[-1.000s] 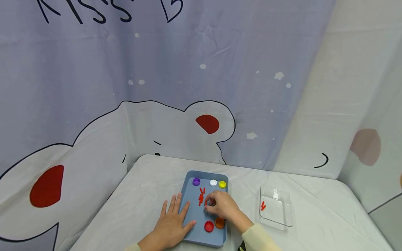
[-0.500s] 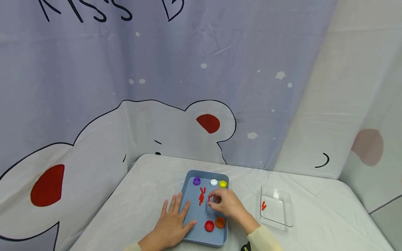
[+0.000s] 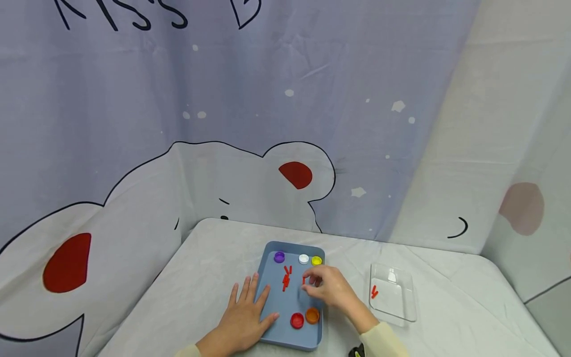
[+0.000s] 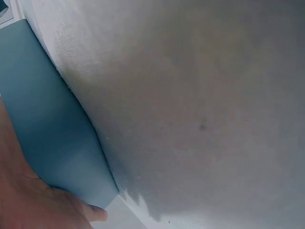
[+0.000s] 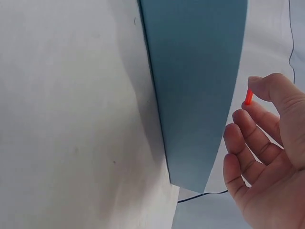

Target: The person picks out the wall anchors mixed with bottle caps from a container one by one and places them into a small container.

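Note:
Between thumb and index finger, my right hand (image 3: 330, 286) pinches a small red stick (image 5: 249, 96) by its ends, above the right half of a blue-grey tray (image 3: 285, 336). My left hand (image 3: 243, 317) lies spread with straight fingers over the tray's left edge; in the left wrist view its thumb side shows against the tray wall (image 4: 52, 109). Several more red sticks (image 3: 286, 280) lie loose in the middle of the tray, left of my right hand. Toward the near end sit a red round cap (image 3: 297, 321) and an orange round cap (image 3: 312, 315).
At the tray's far end are a purple cap (image 3: 279, 257), a white cap (image 3: 304, 259) and a yellow cap (image 3: 316, 261). A clear plastic box (image 3: 399, 297) stands to the right, with a few red sticks (image 3: 373, 291) inside. White cloth (image 3: 214, 258) covers the table.
My right hand has lifted the pinched red stick away from the loose ones and carried it rightward. My left hand has stayed in place.

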`<state>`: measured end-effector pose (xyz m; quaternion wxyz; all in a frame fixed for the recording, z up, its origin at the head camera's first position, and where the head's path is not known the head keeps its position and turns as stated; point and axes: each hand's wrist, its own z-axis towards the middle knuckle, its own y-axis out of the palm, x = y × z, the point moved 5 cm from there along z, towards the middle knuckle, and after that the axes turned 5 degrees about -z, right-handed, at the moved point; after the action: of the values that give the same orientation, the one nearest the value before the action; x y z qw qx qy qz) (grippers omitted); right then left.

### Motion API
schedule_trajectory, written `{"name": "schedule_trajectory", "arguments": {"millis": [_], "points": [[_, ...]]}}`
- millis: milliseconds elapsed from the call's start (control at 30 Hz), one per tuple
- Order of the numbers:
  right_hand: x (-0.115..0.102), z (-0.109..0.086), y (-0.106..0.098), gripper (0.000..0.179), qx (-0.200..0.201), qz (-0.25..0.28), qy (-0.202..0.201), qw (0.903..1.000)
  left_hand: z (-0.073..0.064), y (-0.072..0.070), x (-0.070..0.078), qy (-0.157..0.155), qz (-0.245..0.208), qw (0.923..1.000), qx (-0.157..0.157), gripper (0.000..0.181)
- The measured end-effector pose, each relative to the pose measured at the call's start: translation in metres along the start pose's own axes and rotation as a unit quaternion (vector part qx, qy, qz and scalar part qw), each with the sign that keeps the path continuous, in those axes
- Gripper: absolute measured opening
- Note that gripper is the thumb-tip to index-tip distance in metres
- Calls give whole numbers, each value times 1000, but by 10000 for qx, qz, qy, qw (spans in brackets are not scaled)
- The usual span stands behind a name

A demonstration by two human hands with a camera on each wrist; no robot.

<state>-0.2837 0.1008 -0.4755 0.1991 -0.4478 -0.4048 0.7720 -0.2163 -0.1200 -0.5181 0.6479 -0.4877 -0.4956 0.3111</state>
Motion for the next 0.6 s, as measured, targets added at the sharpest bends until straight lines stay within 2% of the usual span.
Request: {"name": "schedule_trajectory", "arguments": {"millis": [200,600], "points": [[2,-2,-6,18,182,56,-109,9998,-1,-1,0,26,0,10000,65,78],[2,-3,-19,18,110,239,191,9995,-1,-1,0,-14,2,10000,31,79]]}}
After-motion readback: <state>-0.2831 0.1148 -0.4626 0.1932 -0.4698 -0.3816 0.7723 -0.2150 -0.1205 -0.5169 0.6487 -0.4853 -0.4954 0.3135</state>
